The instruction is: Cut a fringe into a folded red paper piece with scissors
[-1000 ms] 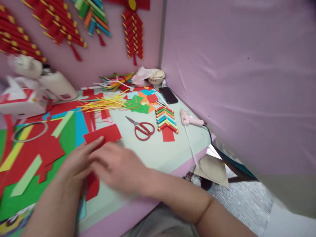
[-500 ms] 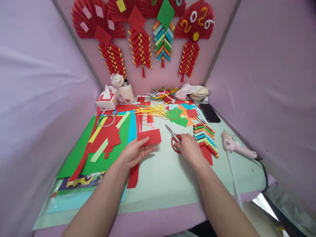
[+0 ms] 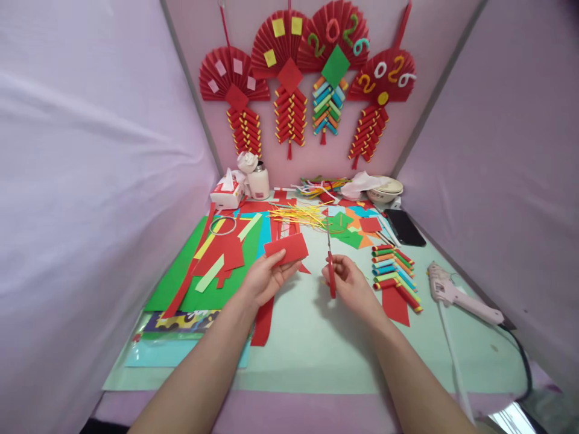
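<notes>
Between green paper (image 3: 210,299) and coloured rolls (image 3: 384,270), left fingers (image 3: 276,258) pinch red card (image 3: 293,246), right fingers (image 3: 344,264) scissors (image 3: 332,282)

A lilac left wall (image 3: 90,181) (its sheet softly creased) and a similar right wall (image 3: 506,150) flank the pinkish back wall (image 3: 307,161) behind a pale green tabletop (image 3: 312,355).

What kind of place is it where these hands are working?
Probably a small handicraft corner: the right hand holds scissors, a glue gun lies on the table, and red fan decorations hang on the wall.
</notes>
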Motion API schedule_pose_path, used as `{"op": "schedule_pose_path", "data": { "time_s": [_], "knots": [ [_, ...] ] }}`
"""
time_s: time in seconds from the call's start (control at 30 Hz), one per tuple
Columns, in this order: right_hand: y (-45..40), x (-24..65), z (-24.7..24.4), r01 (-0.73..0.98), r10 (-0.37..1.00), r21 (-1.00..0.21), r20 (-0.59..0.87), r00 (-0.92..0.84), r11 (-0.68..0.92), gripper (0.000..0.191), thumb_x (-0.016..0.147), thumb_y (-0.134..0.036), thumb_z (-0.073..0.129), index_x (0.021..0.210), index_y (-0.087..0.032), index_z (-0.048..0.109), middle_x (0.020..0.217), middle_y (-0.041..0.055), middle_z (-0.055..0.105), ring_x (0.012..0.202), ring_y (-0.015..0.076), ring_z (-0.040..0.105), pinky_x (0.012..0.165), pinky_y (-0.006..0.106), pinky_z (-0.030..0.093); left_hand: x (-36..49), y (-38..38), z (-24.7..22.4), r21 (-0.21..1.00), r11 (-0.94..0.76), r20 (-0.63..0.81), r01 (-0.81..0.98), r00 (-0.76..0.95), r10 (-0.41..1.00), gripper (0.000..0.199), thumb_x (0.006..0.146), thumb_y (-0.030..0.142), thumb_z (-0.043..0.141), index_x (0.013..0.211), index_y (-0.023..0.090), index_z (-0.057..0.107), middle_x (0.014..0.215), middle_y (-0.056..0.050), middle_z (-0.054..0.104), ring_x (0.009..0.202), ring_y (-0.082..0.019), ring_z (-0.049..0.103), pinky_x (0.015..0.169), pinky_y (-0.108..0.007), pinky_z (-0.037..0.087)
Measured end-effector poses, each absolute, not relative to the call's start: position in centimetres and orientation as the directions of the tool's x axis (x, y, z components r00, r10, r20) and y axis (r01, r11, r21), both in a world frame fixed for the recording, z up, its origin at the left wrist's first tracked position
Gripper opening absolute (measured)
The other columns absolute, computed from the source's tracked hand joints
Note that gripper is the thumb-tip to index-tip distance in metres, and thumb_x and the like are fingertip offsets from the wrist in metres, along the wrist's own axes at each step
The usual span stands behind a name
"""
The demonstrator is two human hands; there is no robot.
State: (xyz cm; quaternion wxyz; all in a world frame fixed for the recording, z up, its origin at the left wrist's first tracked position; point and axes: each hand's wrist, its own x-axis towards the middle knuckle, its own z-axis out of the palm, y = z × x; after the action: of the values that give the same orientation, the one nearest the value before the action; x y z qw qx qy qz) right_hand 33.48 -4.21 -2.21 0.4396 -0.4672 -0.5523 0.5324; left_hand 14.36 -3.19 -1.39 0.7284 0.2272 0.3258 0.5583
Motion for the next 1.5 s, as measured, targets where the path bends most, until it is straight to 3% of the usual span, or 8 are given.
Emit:
{"op": "schedule_pose_path", "data": {
  "time_s": [0.4, 0.93, 1.5],
  "knots": [
    [-6.1, 32.1, -1.3, 0.231, 0.954, -0.973, -0.05, -0.296, 0.02, 0.035, 0.076, -0.051, 0.051, 0.09, -0.018, 0.049, 0.065, -0.0037, 0.043, 0.056, 0.0108, 0.04, 0.051, 0.023, 0.036, 13.9, -3.3, -0.7, 0.647, 0.191, -0.159, -0.739, 0.114, 0.981, 0.02, 0.079, 0.014, 0.058, 0.097, 0.008, 0.062, 0.1, -0.015, 0.068, 0.1, -0.025, 0.061, 0.097, -0.041, 0.043],
    [-6.4, 31.6, -2.2, 0.216, 0.943, -0.976, -0.096, -0.319, -0.026, 0.032, 0.073, -0.046, 0.057, 0.086, -0.017, 0.054, 0.065, -0.0026, 0.047, 0.055, 0.0099, 0.04, 0.045, 0.02, 0.036, 14.0, -3.4, -0.2, 0.645, 0.225, -0.186, -0.73, 0.136, 0.973, 0.028, 0.081, 0.013, 0.054, 0.107, 0.007, 0.059, 0.104, -0.016, 0.066, 0.102, -0.025, 0.06, 0.097, -0.04, 0.044],
    [-6.0, 31.4, -3.8, 0.225, 0.953, -0.974, -0.059, -0.297, 0.009, 0.032, 0.072, -0.047, 0.058, 0.081, -0.016, 0.056, 0.066, -0.0026, 0.052, 0.056, 0.0098, 0.042, 0.05, 0.021, 0.035, 13.8, -3.3, -0.2, 0.639, 0.214, -0.193, -0.739, 0.115, 0.974, 0.027, 0.08, 0.012, 0.056, 0.106, 0.007, 0.059, 0.106, -0.015, 0.066, 0.103, -0.026, 0.059, 0.096, -0.041, 0.045]
  ]
}}
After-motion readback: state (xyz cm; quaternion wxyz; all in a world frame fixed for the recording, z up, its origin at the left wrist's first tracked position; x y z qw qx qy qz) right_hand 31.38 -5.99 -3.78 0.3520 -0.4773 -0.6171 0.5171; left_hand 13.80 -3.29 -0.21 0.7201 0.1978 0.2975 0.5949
